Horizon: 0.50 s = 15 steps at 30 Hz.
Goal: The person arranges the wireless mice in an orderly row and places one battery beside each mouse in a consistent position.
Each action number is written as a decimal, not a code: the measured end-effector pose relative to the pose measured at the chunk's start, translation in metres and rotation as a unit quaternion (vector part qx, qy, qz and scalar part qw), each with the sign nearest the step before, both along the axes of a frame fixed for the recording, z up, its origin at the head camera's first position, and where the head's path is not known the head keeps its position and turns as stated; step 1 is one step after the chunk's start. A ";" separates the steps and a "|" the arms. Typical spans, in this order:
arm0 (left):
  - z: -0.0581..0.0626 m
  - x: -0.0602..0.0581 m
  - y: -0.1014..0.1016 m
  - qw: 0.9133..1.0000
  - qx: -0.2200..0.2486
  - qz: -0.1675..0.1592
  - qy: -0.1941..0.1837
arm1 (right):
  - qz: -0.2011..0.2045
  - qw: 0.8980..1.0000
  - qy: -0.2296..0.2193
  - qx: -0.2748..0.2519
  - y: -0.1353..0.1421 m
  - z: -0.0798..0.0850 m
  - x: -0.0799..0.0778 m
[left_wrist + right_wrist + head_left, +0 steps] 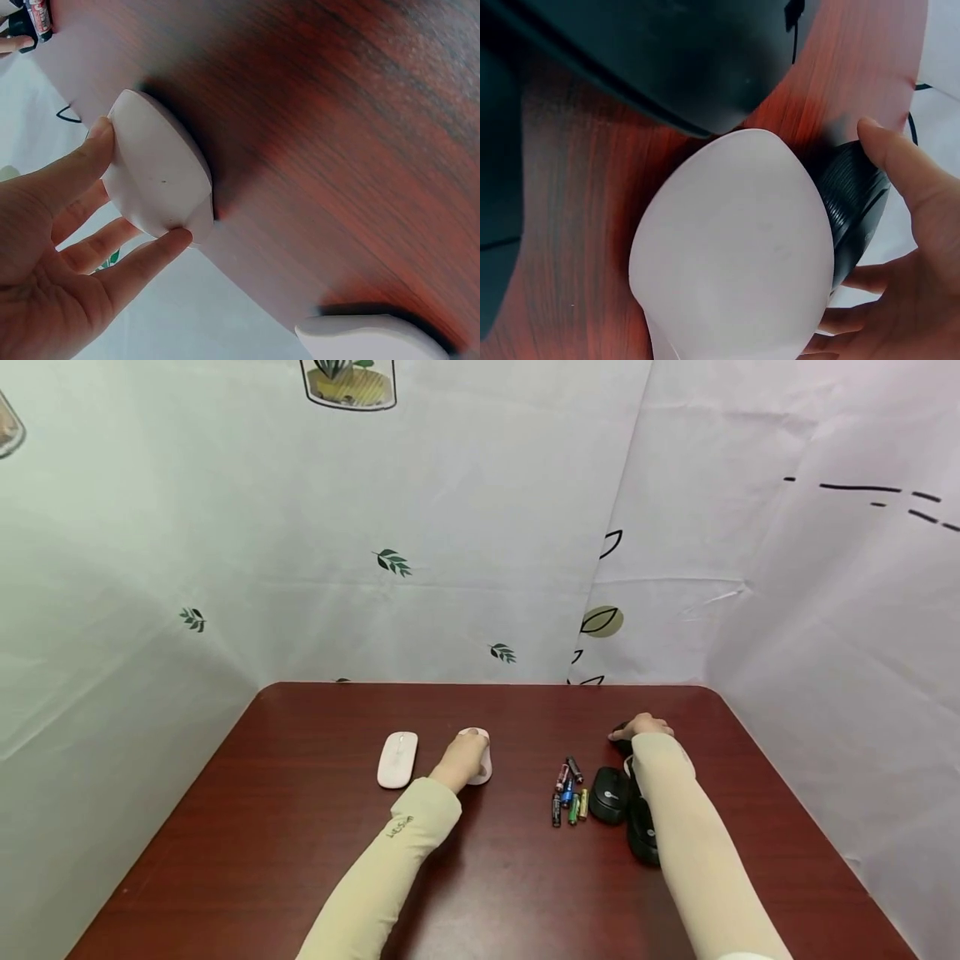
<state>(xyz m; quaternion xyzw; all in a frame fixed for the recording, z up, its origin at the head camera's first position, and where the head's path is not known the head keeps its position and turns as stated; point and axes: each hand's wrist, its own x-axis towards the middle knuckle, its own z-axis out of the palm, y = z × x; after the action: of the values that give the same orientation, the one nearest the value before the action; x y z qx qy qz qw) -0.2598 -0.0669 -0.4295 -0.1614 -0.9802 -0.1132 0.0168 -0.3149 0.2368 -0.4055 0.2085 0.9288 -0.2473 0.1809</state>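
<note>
Toward the back middle of the table, my left hand grips a white computer mouse by its sides, thumb on one edge and fingers on the other. A second white mouse lies to its left. At the back right, my right hand holds a black mouse with ribbed sides between thumb and fingers. Right beside that one, the right wrist view has another white mouse, mostly hidden by my sleeve in the head view. Nearer lie two black mice, one partly under my right forearm.
Several small batteries of different colours lie in a loose group left of the black mice. The dark red wooden table ends at a white patterned cloth that hangs behind and at the sides.
</note>
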 end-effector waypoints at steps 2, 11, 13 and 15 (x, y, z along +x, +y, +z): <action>-0.001 0.002 0.001 1.000 0.000 -0.001 -0.004 | 0.015 1.000 0.004 0.027 0.002 -0.006 -0.003; 0.002 0.001 0.001 1.000 -0.006 -0.004 -0.010 | 0.091 0.989 0.029 0.109 0.013 -0.024 -0.022; 0.003 0.000 0.001 1.000 -0.006 -0.004 -0.012 | 0.099 0.987 0.039 0.117 0.013 -0.022 -0.023; 0.003 -0.001 0.000 1.000 -0.007 -0.004 -0.013 | 0.103 0.986 0.049 0.119 0.012 -0.019 -0.022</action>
<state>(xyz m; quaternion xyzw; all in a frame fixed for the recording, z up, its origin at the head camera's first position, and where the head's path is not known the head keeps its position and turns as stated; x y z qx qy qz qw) -0.2604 -0.0668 -0.4261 -0.1639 -0.9805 -0.1082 0.0027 -0.3366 0.2487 -0.4246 0.1193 0.9758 -0.1254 0.1336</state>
